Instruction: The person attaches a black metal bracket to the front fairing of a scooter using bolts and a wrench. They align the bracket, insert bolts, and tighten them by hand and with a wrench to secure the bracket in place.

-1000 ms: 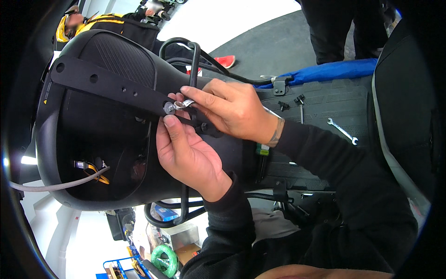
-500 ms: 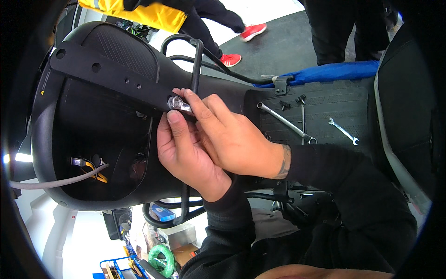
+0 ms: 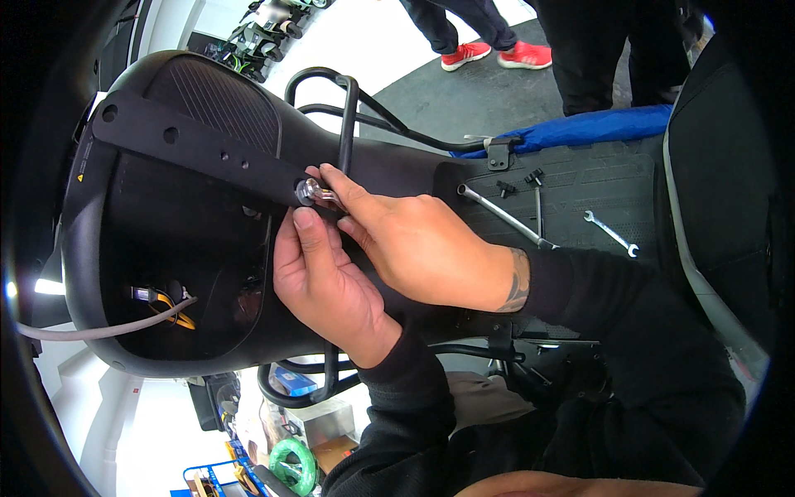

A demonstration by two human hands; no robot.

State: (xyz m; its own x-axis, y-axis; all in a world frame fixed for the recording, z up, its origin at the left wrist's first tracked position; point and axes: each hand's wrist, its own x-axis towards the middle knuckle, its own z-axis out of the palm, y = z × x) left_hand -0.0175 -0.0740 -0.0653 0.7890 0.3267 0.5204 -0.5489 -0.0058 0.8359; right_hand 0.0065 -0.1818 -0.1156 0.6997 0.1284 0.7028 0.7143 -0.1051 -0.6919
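Note:
A black metal bar [image 3: 195,153] with several holes lies slantwise over a black vehicle body panel [image 3: 70,248]. At its near end a shiny ring-end wrench [image 3: 328,196] sits at a bolt and washer [image 3: 303,193]. My right hand [image 3: 422,248] grips the wrench, index finger stretched along the top; most of its shank is hidden under that hand. My left hand [image 3: 335,286] is closed just below the bolt, thumb tip at the bar's lower edge and fingers curled behind. What lies between those fingers is hidden.
On the ridged footboard [image 3: 613,178] lie a long ring wrench [image 3: 505,215], a small open-end wrench [image 3: 611,233] and black-headed bolts or tools [image 3: 537,199]. Black tube guards [image 3: 349,124] flank the panel. A grey cable [image 3: 108,334] hangs left. People's legs [image 3: 613,58] stand beyond.
The wrench's ring end has tilted and shifted slightly left at the bolt. Both hands have moved a little. The person in red shoes has stepped to the right; their yellow garment is out of view.

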